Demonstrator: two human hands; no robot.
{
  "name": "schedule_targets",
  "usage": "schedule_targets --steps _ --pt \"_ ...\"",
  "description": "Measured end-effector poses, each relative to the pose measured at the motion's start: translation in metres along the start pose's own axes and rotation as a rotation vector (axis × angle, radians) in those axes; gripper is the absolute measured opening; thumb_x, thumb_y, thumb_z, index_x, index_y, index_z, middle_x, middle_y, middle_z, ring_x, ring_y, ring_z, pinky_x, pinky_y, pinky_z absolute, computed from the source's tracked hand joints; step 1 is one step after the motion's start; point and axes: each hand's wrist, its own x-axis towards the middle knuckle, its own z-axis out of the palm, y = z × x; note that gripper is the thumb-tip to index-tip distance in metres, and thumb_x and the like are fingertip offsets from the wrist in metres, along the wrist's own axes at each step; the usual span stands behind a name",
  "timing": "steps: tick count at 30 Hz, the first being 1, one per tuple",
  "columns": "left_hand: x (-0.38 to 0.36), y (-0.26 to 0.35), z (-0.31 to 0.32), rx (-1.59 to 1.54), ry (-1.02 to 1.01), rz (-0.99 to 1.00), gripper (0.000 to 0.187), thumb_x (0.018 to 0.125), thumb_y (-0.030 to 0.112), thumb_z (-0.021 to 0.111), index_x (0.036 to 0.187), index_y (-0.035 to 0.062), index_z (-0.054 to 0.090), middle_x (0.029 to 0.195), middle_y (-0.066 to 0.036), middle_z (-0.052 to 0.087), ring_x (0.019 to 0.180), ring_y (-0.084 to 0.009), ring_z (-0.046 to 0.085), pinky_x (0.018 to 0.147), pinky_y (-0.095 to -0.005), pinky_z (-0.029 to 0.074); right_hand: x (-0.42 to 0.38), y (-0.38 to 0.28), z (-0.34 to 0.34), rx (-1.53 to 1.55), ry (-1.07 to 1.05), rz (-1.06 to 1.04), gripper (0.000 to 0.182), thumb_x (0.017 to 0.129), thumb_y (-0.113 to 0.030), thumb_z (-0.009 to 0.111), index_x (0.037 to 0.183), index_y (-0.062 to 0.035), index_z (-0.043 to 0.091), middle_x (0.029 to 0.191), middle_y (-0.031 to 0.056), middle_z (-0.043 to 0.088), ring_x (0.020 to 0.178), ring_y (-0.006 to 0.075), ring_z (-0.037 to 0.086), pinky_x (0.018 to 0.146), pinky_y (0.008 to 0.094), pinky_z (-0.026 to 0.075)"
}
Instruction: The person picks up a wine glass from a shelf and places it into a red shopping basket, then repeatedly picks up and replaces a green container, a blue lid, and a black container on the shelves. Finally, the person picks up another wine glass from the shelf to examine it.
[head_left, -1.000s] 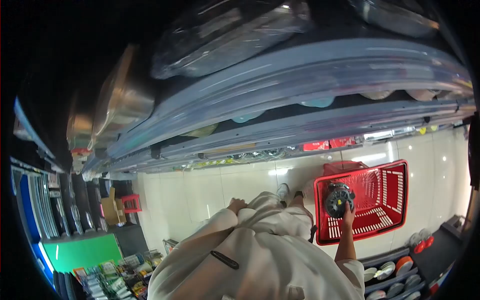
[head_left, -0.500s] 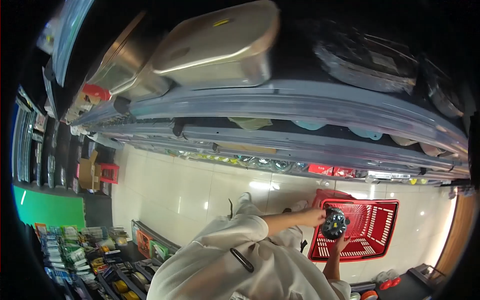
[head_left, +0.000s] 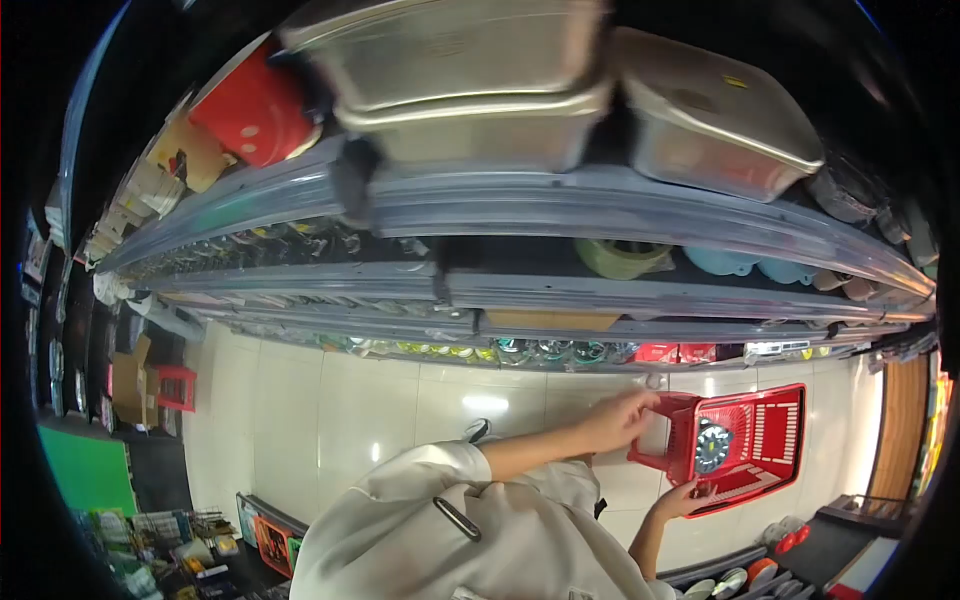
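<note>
Basket (head_left: 765,440) of red plastic sat tilted between your hands, above the pale tiled floor (head_left: 330,400) and just in front of the lowest shelf edge. Its mouth faced up toward you, and its long axis ran roughly left to right across your view, with the near long rim dipped lower than the far one. A round dark item (head_left: 712,446) with a pale ring on its face lay inside, toward the left end, resting against the mesh wall.

Your left hand (head_left: 622,420) was closed on the left end of the basket, fingers wrapped over the corner. Your right hand (head_left: 690,496) was pressed up under the near rim, fingers curled; whether it fully gripped the rim or only propped it, I could not tell.

As I judged it, the tilt was the risk: the round item could have rolled along the bottom toward the lower side and shifted the load, and a loose right-hand hold might then have let the near rim drop. The shelf front (head_left: 560,300) stood close behind, so a swing of the far rim could have knocked the small goods on it.
</note>
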Motion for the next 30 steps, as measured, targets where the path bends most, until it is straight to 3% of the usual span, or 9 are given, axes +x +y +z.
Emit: schedule_targets --steps 3,7,10,15,19,22,25,29,30 --pt "-0.023 0.032 -0.091 -0.035 0.300 0.136 0.021 0.089 0.009 0.056 0.108 0.0020 0.053 0.093 -0.008 0.056 0.074 -0.0124 0.059 0.066 -0.0277 0.047 -0.083 0.008 0.003 -0.067 -0.040 0.019 0.045 0.086 -0.005 0.049 0.129 0.0028 0.040 0.120 0.0181 0.050 0.101 0.0252 0.053 0.084 0.0339 0.045" --pt "-0.059 0.030 -0.169 -0.205 0.630 0.258 0.012 0.090 0.001 0.051 0.103 0.0014 0.052 0.090 -0.005 0.056 0.071 -0.0091 0.055 0.065 -0.0246 0.047 -0.203 0.000 0.002 -0.080 -0.289 0.043 0.050 0.085 -0.008 0.046 0.132 0.0037 0.035 0.124 0.0193 0.043 0.101 0.0278 0.050 0.086 0.0362 0.044" --pt "-0.076 0.057 -0.219 -0.470 0.743 0.364 0.011 0.091 0.001 0.050 0.102 0.0017 0.050 0.089 -0.005 0.054 0.070 -0.0103 0.055 0.065 -0.0252 0.048 -0.267 -0.014 -0.014 -0.141 -0.439 0.170 0.055 0.083 -0.007 0.048 0.134 0.0044 0.032 0.125 0.0214 0.042 0.100 0.0293 0.052 0.086 0.0365 0.045" --pt "-0.080 0.071 -0.274 -0.570 0.881 0.400 0.027 0.090 0.000 0.048 0.116 0.0022 0.040 0.102 -0.007 0.045 0.077 -0.0115 0.054 0.068 -0.0271 0.049 -0.312 0.022 -0.040 -0.298 -0.378 0.166 0.062 0.078 -0.006 0.052 0.135 0.0050 0.029 0.128 0.0247 0.038 0.097 0.0306 0.054 0.086 0.0375 0.045" --pt "-0.073 0.075 -0.293 -0.539 0.839 0.370 0.053 0.089 -0.002 0.048 0.136 0.0010 0.024 0.129 -0.014 0.036 0.089 -0.0160 0.056 0.076 -0.0306 0.052 -0.317 0.028 -0.064 -0.350 -0.312 0.270 0.062 0.078 -0.003 0.051 0.135 0.0056 0.028 0.128 0.0253 0.035 0.094 0.0309 0.053 0.086 0.0374 0.045" --pt "-0.066 0.083 -0.296 -0.544 0.780 0.422 0.060 0.089 -0.002 0.049 0.140 0.0025 0.018 0.133 -0.015 0.034 0.099 -0.0205 0.057 0.080 -0.0326 0.053 -0.318 0.039 -0.080 -0.465 -0.226 0.270 0.059 0.078 -0.001 0.052 0.132 0.0067 0.030 0.125 0.0267 0.035 0.102 0.0337 0.049 0.086 0.0373 0.045" --pt "-0.052 0.078 -0.300 -0.634 0.720 0.381 0.063 0.088 -0.001 0.052 0.141 0.0037 0.016 0.132 -0.015 0.035 0.105 -0.0239 0.056 0.082 -0.0345 0.053 -0.327 0.047 -0.090 -0.475 -0.182 0.264 0.058 0.077 0.000 0.053 0.131 0.0069 0.032 0.125 0.0272 0.035 0.103 0.0349 0.048 0.086 0.0372 0.045" --pt "-0.035 0.068 -0.311 -0.592 0.724 0.318 0.058 0.085 0.000 0.059 0.133 -0.0006 0.026 0.124 -0.014 0.045 0.099 -0.0166 0.056 0.082 -0.0307 0.051 -0.344 0.044 -0.092 -0.494 -0.167 0.283 0.058 0.077 0.000 0.053 0.130 0.0071 0.032 0.125 0.0271 0.035 0.104 0.0355 0.047 0.086 0.0375 0.045" --pt "-0.035 0.065 -0.309 -0.560 0.776 0.300 0.049 0.084 0.003 0.061 0.125 -0.0006 0.034 0.112 -0.011 0.051 0.095 -0.0141 0.056 0.081 -0.0279 0.049 -0.349 0.042 -0.092 -0.500 -0.171 0.314 0.057 0.077 0.000 0.053 0.130 0.0071 0.033 0.124 0.0266 0.035 0.103 0.0349 0.047 0.086 0.0371 0.045"
